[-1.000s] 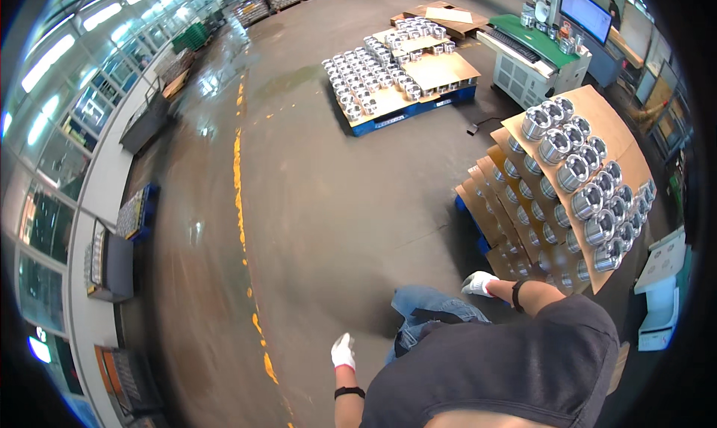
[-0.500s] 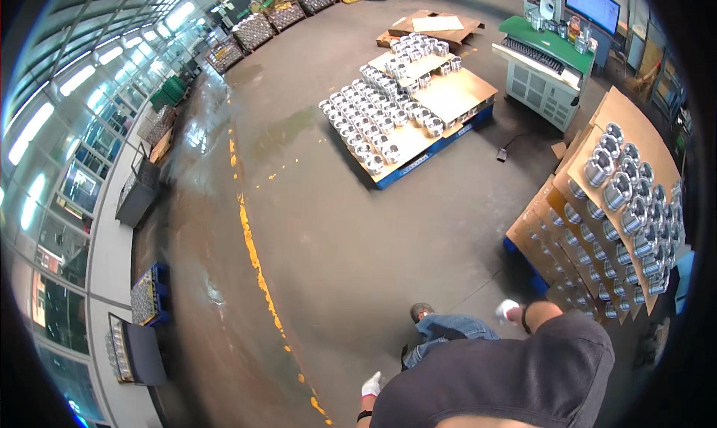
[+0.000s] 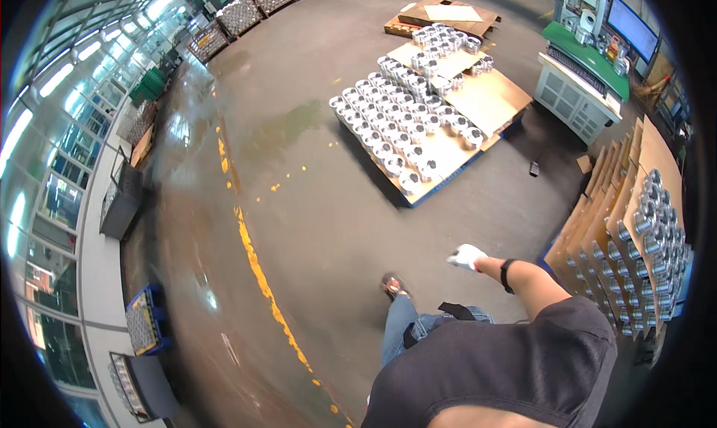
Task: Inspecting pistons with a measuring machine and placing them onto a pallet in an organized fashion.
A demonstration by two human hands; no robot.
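Note:
My right hand (image 3: 467,257), in a white glove with a dark band on the wrist, reaches forward over the bare floor. Its fingers look stretched out, and nothing shows in them. My left hand is out of sight beside my body, at the lower edge. Ahead of me, rows of silver ring-grooved metal cylinders (image 3: 401,141), like pistons, stand on a brown board (image 3: 489,99) over a blue pallet (image 3: 448,183). To my right rises a stack of more cylinders (image 3: 657,226), layered between brown boards (image 3: 609,181). Neither hand touches them.
A white cabinet (image 3: 571,92) with a green top, keyboard and monitor (image 3: 632,28) stands at the far right. Behind the pallet lie flat brown boards (image 3: 448,13). A worn yellow line (image 3: 258,267) runs along the floor at left, beside dark carts (image 3: 122,204) near the windows.
My right hand has swung forward and left, while my left hand has dropped out of view. The pallet appears nearer as I step forward, and the view has turned slightly left.

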